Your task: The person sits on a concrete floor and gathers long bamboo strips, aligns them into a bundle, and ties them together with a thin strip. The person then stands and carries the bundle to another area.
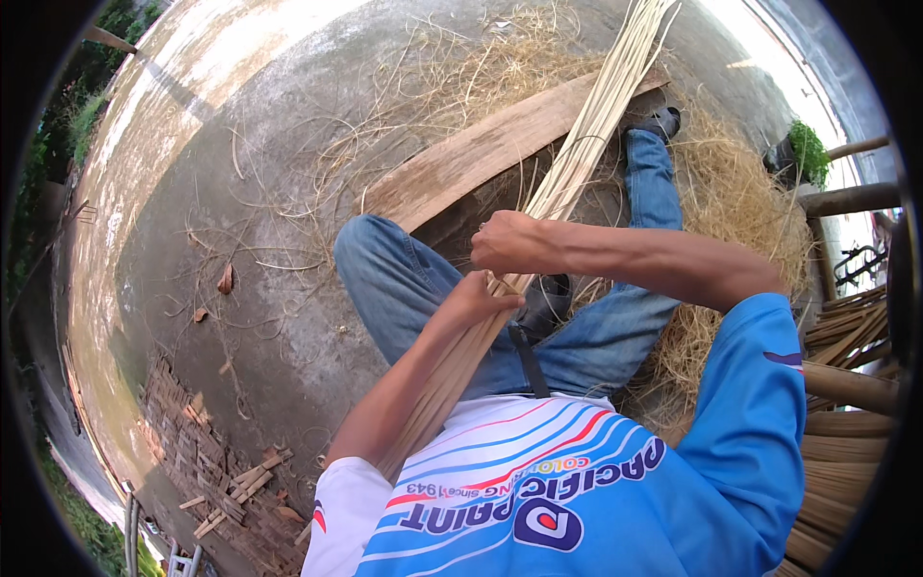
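Note:
A long bundle of thin pale strips (562,192), which look like split bamboo, runs slantwise across my lap from under my left arm to the far right. My left hand (476,300) is closed round the bundle near its middle, thumb lying across the strips. Just beyond it, my right hand (514,242) is a fist at the bundle's upper side; what its fingers hold is hidden, though a thin strand shows between the two hands. Farther out, a thin tie (586,137) seems to loop round the strips.
Past my bent knee a wooden plank (481,149) lies slantwise, partly under the bundle. Curly shavings (740,183) heap beside my right leg and scatter beyond the plank. A woven mat (192,433) with short sticks lies at left. Poles and stacked strips (846,462) stand at right.

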